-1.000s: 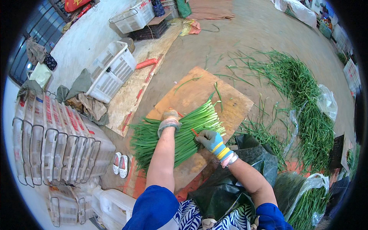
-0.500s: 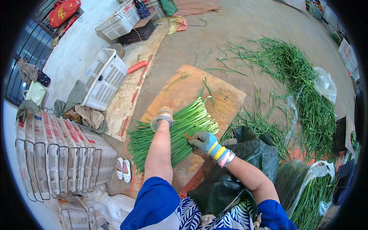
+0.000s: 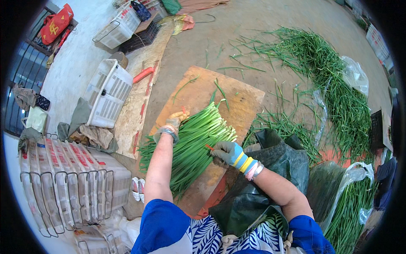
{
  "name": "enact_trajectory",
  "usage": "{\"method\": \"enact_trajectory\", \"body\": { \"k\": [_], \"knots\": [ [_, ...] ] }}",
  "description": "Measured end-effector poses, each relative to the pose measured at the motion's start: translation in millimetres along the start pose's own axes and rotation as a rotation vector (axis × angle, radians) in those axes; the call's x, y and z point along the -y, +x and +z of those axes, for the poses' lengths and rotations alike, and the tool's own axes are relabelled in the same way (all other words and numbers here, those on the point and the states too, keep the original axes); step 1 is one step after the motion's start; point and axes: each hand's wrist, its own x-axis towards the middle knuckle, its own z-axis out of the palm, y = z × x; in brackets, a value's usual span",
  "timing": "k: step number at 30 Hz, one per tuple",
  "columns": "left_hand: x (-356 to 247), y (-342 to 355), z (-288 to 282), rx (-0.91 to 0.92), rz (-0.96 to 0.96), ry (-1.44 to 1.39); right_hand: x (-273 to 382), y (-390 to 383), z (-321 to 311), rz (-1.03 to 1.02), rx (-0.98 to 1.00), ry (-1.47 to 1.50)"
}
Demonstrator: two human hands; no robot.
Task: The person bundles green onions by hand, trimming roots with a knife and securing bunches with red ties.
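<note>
A loose bundle of green leafy stalks with pale ends lies on a worn plywood board. My left hand, in a stained glove with a clear cuff, grips at the bundle's upper-left side, a bit of red strip showing at the fingertips. My right hand, in a grey, blue and yellow glove, pinches a red strip at the bundle's lower-right side. The middle of any strip under the stalks is hidden. A dark green sheet lies beside my right forearm.
Stacked white crates stand at left near white shoes. A single crate sits on pale boarding. Scattered greens cover the floor at right, above a plastic-wrapped pile of stalks. A black crate stands far right.
My left hand has moved slightly up and left, away from my right hand, which keeps its pinch on the red strip. The whole view has shifted slightly.
</note>
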Motion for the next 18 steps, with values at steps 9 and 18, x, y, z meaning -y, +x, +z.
{"method": "enact_trajectory", "body": {
  "k": [9, 18],
  "knots": [
    [-49, 6, 2, 0.181, -0.288, 0.351, -2, -24, -11, -0.354, 0.050, -0.658],
    [-20, -58, 61, -0.031, 0.020, 0.146, 2, 31, 17, -0.325, -0.224, -0.308]
  ]
}}
